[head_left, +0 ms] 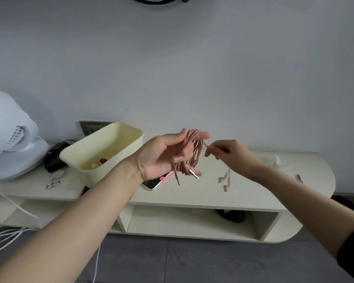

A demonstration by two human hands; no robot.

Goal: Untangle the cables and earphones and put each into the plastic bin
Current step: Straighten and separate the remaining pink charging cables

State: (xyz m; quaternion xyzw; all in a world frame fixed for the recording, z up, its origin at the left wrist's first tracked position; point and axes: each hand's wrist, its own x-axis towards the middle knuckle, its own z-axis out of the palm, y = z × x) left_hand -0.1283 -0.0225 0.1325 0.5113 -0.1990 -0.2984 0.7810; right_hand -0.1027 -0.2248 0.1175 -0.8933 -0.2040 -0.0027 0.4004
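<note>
A cream surface (pixel 253 193) runs along a white wall, and above it our left hand (pixel 161 156) holds a coil of pink cable (pixel 192 152), fingers curled round the loops, its metal plugs hanging below. Our right hand (pixel 227 154) pinches one strand just beside the coil. Pink earbuds (pixel 224 181) show blurred under that hand. The plastic bin (pixel 119 139) stands to the left, near a white fan (pixel 10 135); a phone (pixel 153 183) lies beside the bin
</note>
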